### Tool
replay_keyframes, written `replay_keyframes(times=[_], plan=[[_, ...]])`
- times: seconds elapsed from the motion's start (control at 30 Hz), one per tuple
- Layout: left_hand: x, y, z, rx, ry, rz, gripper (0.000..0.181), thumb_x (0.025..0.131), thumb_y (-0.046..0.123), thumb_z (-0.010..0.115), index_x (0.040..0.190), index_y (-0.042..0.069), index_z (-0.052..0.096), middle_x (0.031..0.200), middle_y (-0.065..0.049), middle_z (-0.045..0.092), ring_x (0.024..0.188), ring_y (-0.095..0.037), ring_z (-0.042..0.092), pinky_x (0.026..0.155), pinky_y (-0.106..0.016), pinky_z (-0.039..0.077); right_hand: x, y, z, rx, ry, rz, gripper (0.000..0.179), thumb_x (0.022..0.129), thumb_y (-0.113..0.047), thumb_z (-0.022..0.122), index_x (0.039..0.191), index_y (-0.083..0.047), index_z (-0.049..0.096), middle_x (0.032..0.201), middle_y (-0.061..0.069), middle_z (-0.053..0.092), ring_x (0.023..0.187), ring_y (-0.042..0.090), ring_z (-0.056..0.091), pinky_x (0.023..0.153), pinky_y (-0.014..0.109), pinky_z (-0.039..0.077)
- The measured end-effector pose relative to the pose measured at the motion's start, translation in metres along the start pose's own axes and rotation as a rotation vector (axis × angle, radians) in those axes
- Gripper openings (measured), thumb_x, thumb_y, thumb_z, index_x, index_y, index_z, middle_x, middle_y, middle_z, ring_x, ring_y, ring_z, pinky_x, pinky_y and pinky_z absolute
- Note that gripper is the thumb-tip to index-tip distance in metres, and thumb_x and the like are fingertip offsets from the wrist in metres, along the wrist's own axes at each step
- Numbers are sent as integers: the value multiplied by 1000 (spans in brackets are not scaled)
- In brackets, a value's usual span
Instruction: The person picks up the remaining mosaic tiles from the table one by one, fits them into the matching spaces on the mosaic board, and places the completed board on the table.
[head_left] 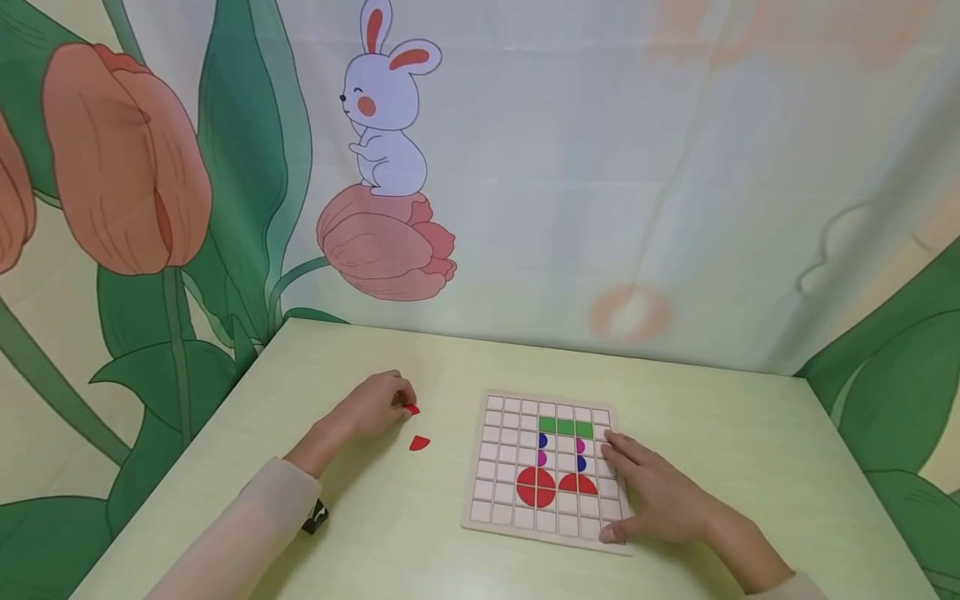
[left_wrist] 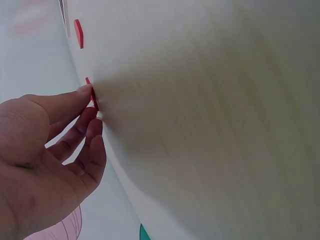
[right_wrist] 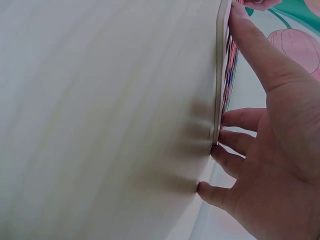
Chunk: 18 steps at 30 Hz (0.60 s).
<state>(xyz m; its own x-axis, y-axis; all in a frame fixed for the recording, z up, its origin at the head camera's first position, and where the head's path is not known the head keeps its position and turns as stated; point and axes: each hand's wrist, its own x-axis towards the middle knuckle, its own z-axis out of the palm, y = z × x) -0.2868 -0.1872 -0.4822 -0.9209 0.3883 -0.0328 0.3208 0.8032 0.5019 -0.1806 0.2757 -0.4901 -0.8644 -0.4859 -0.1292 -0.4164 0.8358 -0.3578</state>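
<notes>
My left hand (head_left: 381,404) pinches a small red piece (head_left: 412,409) between thumb and fingertips, low at the tabletop; the fingers partly cover it. A second red quarter-circle piece (head_left: 419,443) lies nearer to me on the table. To the right is a square wooden grid board (head_left: 489,453). Set in its cells are a green row (head_left: 566,427), small blue and magenta half-circles, a full red circle (head_left: 536,487) and a red half-circle (head_left: 578,484). My right hand (head_left: 663,492) rests along the board's right edge, its thumb on the near corner and its fingers spread.
The pale table (head_left: 375,533) ends at a curtain (head_left: 525,208) printed with a rabbit and tulips. A small black object (head_left: 317,517) shows beside the left sleeve (head_left: 247,525).
</notes>
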Motion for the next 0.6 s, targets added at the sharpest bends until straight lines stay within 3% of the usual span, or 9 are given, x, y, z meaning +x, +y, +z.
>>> replay_keyframes(times=[0.33,0.6], plan=[[3,-6,3,-54,5,-26,12,93,7,81,102,6,73,93,-1,62,90,-20,58,87,-37,53,-1,0,-1,-7,7,-19,129,72,-81,78,161,3,38,173,19,24,156,46,27,120,62,32],[6,-10,3,-74,6,-84,16,92,13,84,99,11,70,91,-1,63,88,-21,57,83,-34,52,-1,1,-1,-5,4,-10,128,72,-81,78,161,2,38,173,18,23,156,46,26,119,63,33]])
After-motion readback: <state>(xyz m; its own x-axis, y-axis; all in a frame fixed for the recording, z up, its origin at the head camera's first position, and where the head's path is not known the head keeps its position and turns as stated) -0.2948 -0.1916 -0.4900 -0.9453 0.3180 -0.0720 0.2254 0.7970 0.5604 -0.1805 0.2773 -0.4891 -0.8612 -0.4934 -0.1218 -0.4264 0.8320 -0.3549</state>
